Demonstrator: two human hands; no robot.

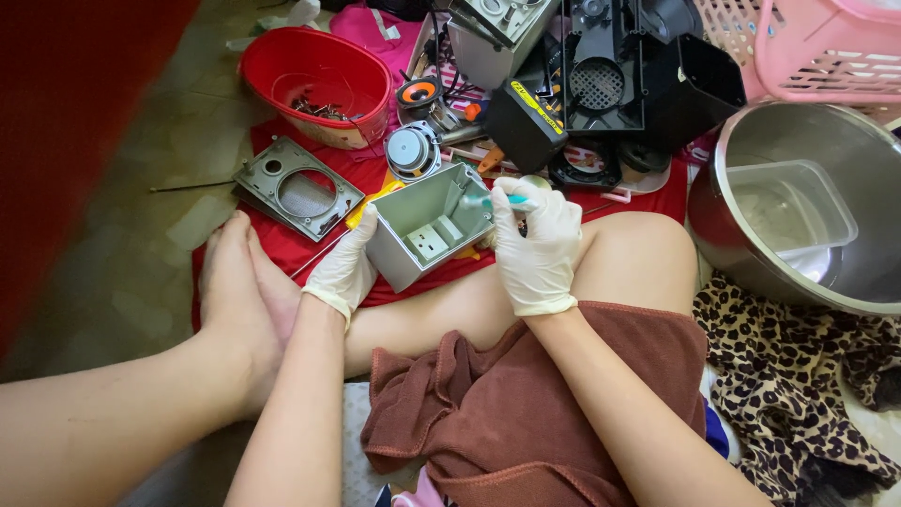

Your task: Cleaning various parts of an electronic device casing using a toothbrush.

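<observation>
Grey plastic housing (430, 225), an open box-shaped shell with small moulded ribs and a pale square block on its inner floor, sits at the centre of the frame, tilted so that its open mouth faces up toward the camera. The left hand (344, 266), in a pale glove, is wrapped around the shell's lower left corner and grips it from the side. The right hand (537, 246), also gloved, is closed around a thin tool with a teal handle (496, 200), whose tip points leftward into the shell's mouth; what the tip touches cannot be made out.

Judging from this pose, good work here would call for a steady left grip that keeps the opening turned to the light, and for the tool held in line with whatever it engages inside, so that it does not slip against the plastic wall.

The shell hovers over a red cloth (282, 239) spread on the floor. To its left lies a grey faceplate with a round hole (297, 188); above that stands a red bowl (316, 83) holding small metal bits. A round speaker driver (411, 150) lies just above the shell, with black casings (610, 80) at upper centre. A steel pot (798, 207) with a clear tub inside fills the right edge, below a pink basket (826, 47).
</observation>
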